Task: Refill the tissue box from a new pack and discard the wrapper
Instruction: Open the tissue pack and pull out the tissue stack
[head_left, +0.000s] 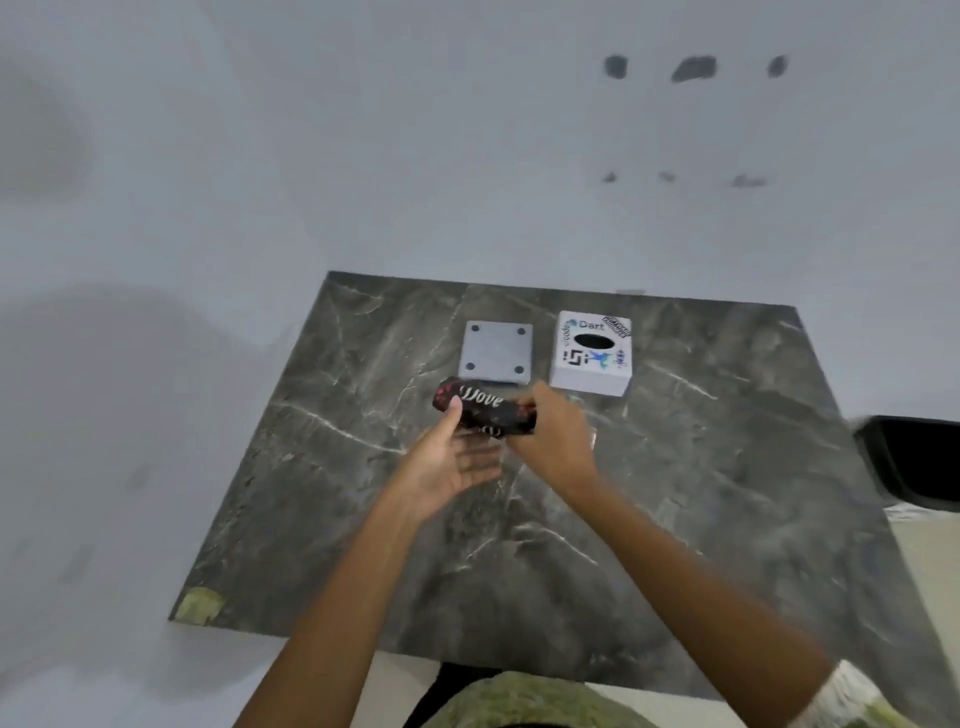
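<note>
A black tissue pack (488, 410) with white lettering and red marks is held just above the dark marble table (675, 493). My left hand (447, 467) supports it from below, thumb on its left end. My right hand (556, 436) grips its right end. Behind the pack lies a grey square base plate (497, 353) with four dark dots. To the plate's right stands the white tissue box cover (592, 356), covered in stickers, its dark oval slot facing up.
A white wall (363, 156) rises behind the table. A black bin (919, 462) stands off the table's right edge. A patch of greenish tape (200, 605) marks the table's near left corner.
</note>
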